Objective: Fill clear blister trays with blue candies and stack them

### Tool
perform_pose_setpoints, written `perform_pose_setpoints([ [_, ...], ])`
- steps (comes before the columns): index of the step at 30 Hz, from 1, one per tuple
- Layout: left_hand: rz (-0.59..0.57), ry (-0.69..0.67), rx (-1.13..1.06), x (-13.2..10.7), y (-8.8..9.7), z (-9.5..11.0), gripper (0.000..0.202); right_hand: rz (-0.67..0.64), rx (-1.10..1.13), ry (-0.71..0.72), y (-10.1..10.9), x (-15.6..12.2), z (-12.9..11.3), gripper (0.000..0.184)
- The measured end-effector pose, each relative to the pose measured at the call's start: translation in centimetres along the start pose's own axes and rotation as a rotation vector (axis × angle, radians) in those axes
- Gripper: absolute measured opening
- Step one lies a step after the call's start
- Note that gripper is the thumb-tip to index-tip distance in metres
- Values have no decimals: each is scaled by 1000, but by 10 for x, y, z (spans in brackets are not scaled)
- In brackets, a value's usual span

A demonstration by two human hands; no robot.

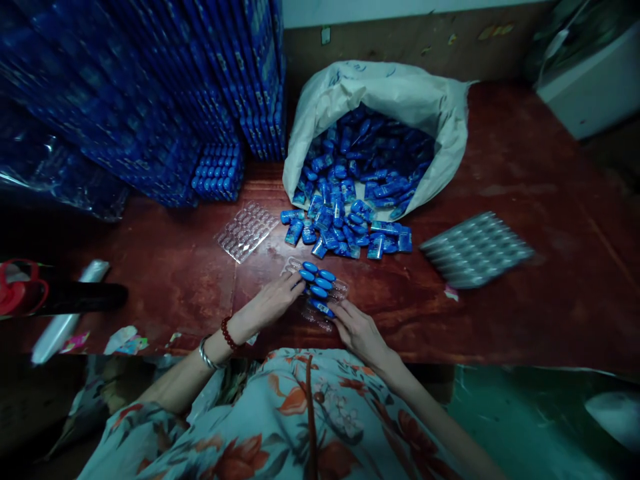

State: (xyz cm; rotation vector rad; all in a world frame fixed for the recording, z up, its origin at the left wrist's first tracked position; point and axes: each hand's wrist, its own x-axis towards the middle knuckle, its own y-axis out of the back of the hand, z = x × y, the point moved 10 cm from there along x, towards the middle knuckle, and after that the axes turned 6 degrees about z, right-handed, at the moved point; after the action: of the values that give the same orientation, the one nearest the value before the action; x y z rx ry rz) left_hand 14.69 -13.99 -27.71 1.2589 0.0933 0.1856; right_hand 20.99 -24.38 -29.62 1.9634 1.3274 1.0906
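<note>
A clear plastic blister tray lies on the table in front of me, partly filled with several glossy blue oval containers. My left hand is at the tray's left side, its fingers bent and pressed against the leftmost blue containers. From the lower right, my right hand pinches the end of a labelled blue container at the tray's near edge. Just beyond the tray is a loose heap of blue wrapped containers, spilling from a white woven sack lying on its side.
An unfilled clear tray lies left of the heap, and a stack of clear trays stands to the right. Tall stacks of filled blue trays rise at the back left. A black bottle with a red lid lies at the left edge.
</note>
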Motion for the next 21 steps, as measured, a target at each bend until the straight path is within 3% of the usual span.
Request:
perform_pose_setpoints([
  [5,22,10,-78,5,1,2,29,-46,-33,14,1,5,1,32],
  [8,123,49,-202,3,9,-9,26,-68,-102,48,5,10,-3,32],
  [11,376,231,-342,5,28,-49,20,-47,-156,68,12,16,-9,32],
  [14,566,456,-311,18,38,-95,24,-75,-227,73,12,23,-14,32],
  [16,535,514,-227,40,34,-112,34,-139,-279,80,7,27,-17,34],
  [21,266,543,-133,86,10,-123,47,-287,-373,59,-7,39,-28,37],
])
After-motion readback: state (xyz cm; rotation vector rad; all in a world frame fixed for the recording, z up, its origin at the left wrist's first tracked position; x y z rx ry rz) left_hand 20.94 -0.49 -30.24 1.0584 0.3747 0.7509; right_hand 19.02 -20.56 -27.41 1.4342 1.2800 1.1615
